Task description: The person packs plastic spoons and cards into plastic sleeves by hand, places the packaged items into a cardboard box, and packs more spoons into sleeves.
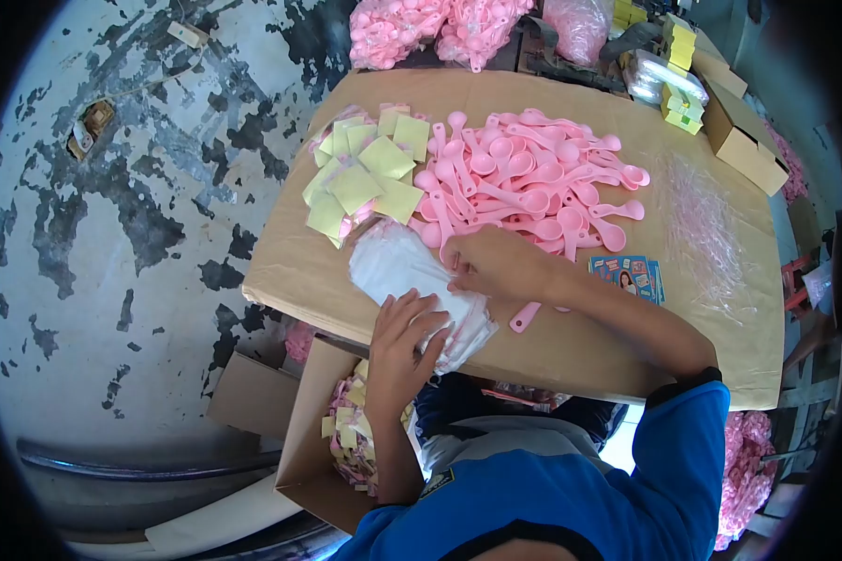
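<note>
A stack of thin white plastic bags (395, 262) lies at the near edge of the brown-covered table. My left hand (404, 329) rests on the stack's near part with its fingers spread. My right hand (496, 265) is at the stack's right side, fingers curled in a pinch; what they hold, if anything, is hidden. Just beyond my right hand is a heap of pink plastic measuring spoons (524, 168). One loose spoon handle (525, 317) shows below my right wrist. Packed pieces with pale yellow cards (356, 189) are piled beyond the bags, to the left.
Blue printed cards (630, 276) lie beside my right forearm. Clear plastic wrappers (706, 234) are spread at the table's right. An open carton (320, 411) below the table edge contains yellow-carded packs. Bags of pink spoons (398, 33) and a cardboard box (744, 131) stand at the back.
</note>
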Demonstrator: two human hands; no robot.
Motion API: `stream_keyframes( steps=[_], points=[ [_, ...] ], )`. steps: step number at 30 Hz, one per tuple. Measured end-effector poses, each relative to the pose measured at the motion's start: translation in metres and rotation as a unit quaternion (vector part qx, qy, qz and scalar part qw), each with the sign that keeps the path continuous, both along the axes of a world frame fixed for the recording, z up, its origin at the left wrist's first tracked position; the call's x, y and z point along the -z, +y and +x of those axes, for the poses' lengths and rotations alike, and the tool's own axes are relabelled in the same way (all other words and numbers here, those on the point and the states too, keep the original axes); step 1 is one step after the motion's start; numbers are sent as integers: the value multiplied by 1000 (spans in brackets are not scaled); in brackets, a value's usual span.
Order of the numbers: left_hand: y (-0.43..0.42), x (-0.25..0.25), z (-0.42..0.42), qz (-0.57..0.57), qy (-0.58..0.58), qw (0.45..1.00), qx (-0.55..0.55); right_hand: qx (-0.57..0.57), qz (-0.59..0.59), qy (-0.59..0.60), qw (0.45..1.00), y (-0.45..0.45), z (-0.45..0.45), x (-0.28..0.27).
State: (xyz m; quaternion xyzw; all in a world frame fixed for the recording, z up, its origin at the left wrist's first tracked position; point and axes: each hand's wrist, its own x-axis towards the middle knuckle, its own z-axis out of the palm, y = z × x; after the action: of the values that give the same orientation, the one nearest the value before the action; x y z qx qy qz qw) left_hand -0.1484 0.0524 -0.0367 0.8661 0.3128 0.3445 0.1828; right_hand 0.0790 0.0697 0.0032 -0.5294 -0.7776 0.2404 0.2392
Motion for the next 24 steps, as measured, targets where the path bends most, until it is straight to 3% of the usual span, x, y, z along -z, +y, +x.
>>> stream_keyframes(
  steps=[4,7,10,14,16,18,20,23,24],
  points=[
    [-4,7,2,-10,6,1000,0,21,-33,101,994,-3,6,-8],
    [-4,5,3,-15,19,1000,2,-10,-14,51,999,-7,24,-14],
    [-6,-3,6,-17,33,999,-3,41,-3,29,999,-21,40,-28],
    [-10,-17,20,-17,11,1000,7,127,-54,188,972,-55,61,-57],
    [-10,-19,33,-40,-35,997,58,119,-29,199,972,-69,70,-65],
    [-19,-16,66,-242,-191,942,134,106,-20,194,975,-82,76,-68],
    [-34,-14,102,-433,-326,817,196,87,-32,173,981,-97,78,-69],
    [-33,-19,137,-535,-403,721,176,85,4,26,996,-114,100,-75],
    [-31,-21,143,-553,-421,699,170,106,69,-42,991,-121,113,-71]
  ],
)
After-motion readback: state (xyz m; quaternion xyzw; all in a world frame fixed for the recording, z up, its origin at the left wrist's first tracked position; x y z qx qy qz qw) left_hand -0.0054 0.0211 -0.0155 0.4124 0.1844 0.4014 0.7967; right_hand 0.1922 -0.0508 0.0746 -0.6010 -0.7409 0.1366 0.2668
